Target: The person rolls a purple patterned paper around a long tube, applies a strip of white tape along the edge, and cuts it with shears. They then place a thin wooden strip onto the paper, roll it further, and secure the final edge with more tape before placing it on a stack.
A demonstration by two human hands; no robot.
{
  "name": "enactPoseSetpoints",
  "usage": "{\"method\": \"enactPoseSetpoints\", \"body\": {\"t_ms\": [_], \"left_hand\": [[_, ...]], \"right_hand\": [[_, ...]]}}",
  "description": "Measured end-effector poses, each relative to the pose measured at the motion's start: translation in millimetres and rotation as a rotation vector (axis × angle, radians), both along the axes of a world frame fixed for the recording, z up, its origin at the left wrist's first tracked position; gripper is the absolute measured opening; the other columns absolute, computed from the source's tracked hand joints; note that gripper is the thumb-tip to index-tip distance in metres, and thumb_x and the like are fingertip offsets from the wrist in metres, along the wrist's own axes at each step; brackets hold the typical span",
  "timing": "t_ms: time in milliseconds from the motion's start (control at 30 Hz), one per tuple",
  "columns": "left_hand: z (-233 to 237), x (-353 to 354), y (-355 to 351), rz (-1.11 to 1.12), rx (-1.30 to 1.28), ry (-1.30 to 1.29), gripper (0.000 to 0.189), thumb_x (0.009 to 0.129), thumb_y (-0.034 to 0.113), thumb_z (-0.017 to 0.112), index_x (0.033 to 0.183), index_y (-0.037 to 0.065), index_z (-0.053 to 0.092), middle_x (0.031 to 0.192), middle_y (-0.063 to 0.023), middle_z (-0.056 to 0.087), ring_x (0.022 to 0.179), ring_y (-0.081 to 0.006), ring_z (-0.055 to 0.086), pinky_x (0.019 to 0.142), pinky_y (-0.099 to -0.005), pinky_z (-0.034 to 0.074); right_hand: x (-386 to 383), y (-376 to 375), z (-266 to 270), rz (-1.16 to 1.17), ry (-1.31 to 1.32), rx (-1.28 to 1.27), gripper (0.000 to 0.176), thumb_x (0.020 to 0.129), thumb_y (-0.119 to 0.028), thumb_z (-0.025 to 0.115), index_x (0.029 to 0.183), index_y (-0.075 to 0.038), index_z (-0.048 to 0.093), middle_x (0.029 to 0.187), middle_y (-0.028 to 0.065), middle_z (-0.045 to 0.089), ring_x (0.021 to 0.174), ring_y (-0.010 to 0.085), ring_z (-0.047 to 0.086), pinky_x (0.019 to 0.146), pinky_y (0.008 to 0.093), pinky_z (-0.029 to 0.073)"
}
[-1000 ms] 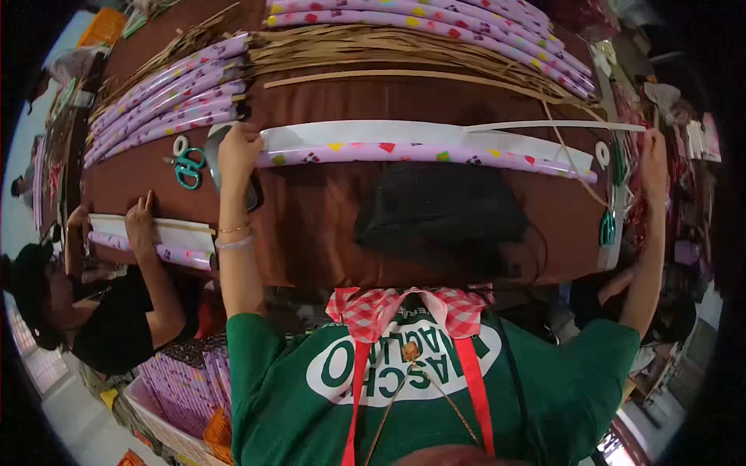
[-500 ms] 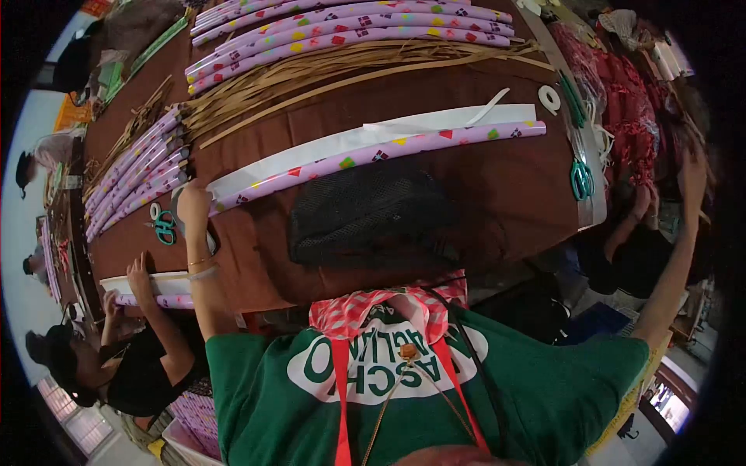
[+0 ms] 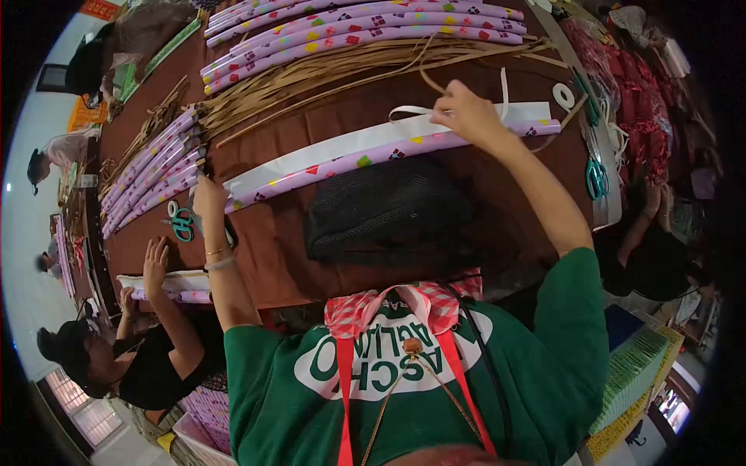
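My right hand (image 3: 468,115) is closed, its fingertips pinched on a thin tan strip (image 3: 426,76) that curves up from them. It hovers over the right part of a long lilac patterned roll (image 3: 361,161). Behind the roll's near edge lies its white sheet (image 3: 299,159), with a narrow white strip (image 3: 408,111) curling over it. At the roll's left end my left hand (image 3: 208,200) is closed and pressed down. A dark grey object (image 3: 230,233) shows beside that hand; its fingers hide what they grip.
More lilac rolls (image 3: 365,35) and tan strips (image 3: 326,74) lie at the back. A black mesh bag (image 3: 388,210) sits in front. Teal scissors (image 3: 183,224) lie left, others (image 3: 597,180) right, near a white tape roll (image 3: 563,95). A co-worker (image 3: 148,342) handles another roll at left.
My right hand has come in from the far right to above the roll, with a tan strip in its fingers. The white strip has curled up. My left hand stays at the roll's left end.
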State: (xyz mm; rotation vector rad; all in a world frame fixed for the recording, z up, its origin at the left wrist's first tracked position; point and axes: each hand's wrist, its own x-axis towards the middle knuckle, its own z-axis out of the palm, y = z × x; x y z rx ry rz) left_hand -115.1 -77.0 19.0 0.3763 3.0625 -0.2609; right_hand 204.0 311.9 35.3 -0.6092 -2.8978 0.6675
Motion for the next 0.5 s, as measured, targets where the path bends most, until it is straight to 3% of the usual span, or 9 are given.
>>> {"method": "enactPoseSetpoints", "body": {"t_ms": [67, 133, 167, 233, 367, 467, 500], "left_hand": [[2.2, 0.4, 4.4, 0.028, 0.018, -0.007, 0.043, 0.07, 0.021, 0.065, 0.105, 0.004, 0.047, 0.097, -0.0198, 0.063, 0.092, -0.0374, 0.061, 0.076, -0.0474, 0.05], [2.9, 1.8, 4.5, 0.03, 0.013, 0.013, 0.043, 0.07, 0.021, 0.065, 0.104, 0.004, 0.047, 0.097, -0.0202, 0.063, 0.093, -0.0379, 0.061, 0.076, -0.0472, 0.049], [-4.8, -7.3, -2.0, 0.02, 0.037, -0.01, 0.044, 0.07, 0.021, 0.065, 0.105, 0.004, 0.046, 0.098, -0.0207, 0.063, 0.092, -0.0382, 0.061, 0.077, -0.0475, 0.049], [-6.5, -10.9, -3.1, 0.007, -0.014, -0.033, 0.048, 0.069, 0.028, 0.067, 0.106, 0.004, 0.048, 0.103, -0.0223, 0.061, 0.097, -0.0391, 0.059, 0.08, -0.0478, 0.048], [-2.7, -8.1, 1.0, 0.027, 0.001, -0.054, 0.056, 0.069, 0.028, 0.067, 0.115, 0.006, 0.045, 0.108, -0.0229, 0.06, 0.101, -0.0387, 0.058, 0.083, -0.0478, 0.047], [-9.2, -13.3, -5.6, -0.01, 0.009, -0.019, 0.058, 0.069, 0.028, 0.069, 0.116, 0.005, 0.045, 0.107, -0.0246, 0.059, 0.1, -0.0403, 0.057, 0.082, -0.048, 0.047], [-9.1, -14.3, -3.5, 0.025, 0.0, -0.019, 0.059, 0.068, 0.028, 0.069, 0.117, 0.005, 0.044, 0.105, -0.0251, 0.06, 0.098, -0.0408, 0.058, 0.081, -0.0482, 0.047]], "right_hand": [[35.6, 40.7, 18.0, -0.131, -0.015, 0.067, 0.019, 0.079, -0.03, 0.064, 0.08, -0.011, 0.065, 0.089, 0.0083, 0.048, 0.084, 0.0259, 0.054, 0.071, 0.0386, 0.044], [100.4, 108.8, 35.5, -0.217, -0.105, 0.425, 0.017, 0.08, -0.032, 0.062, 0.081, -0.015, 0.066, 0.094, 0.0077, 0.051, 0.088, 0.0291, 0.058, 0.073, 0.0406, 0.047], [133.1, 135.8, 53.6, -0.35, -0.136, 0.453, 0.02, 0.081, -0.031, 0.061, 0.08, -0.012, 0.066, 0.094, 0.0096, 0.051, 0.086, 0.0314, 0.057, 0.072, 0.0415, 0.047], [224.6, 208.9, 74.8, -0.47, -0.155, 0.581, 0.029, 0.085, -0.03, 0.058, 0.08, -0.001, 0.059, 0.081, 0.0134, 0.055, 0.074, 0.0276, 0.057, 0.068, 0.0391, 0.044], [422.8, 308.4, 125.2, -0.666, -0.376, 0.85, 0.049, 0.094, -0.037, 0.046, 0.061, -0.001, 0.054, 0.056, 0.0119, 0.051, 0.046, 0.0207, 0.04, 0.048, 0.039, 0.035], [505.9, 325.3, 138.7, -1.438, -0.505, 0.965, 0.045, 0.092, -0.038, 0.046, 0.064, -0.006, 0.06, 0.059, 0.0102, 0.056, 0.043, 0.0227, 0.04, 0.042, 0.0362, 0.031], [513.7, 324.0, 143.0, -1.441, -0.506, 0.971, 0.045, 0.092, -0.038, 0.046, 0.064, -0.006, 0.06, 0.059, 0.0102, 0.056, 0.043, 0.0227, 0.04, 0.042, 0.0362, 0.031]]}}
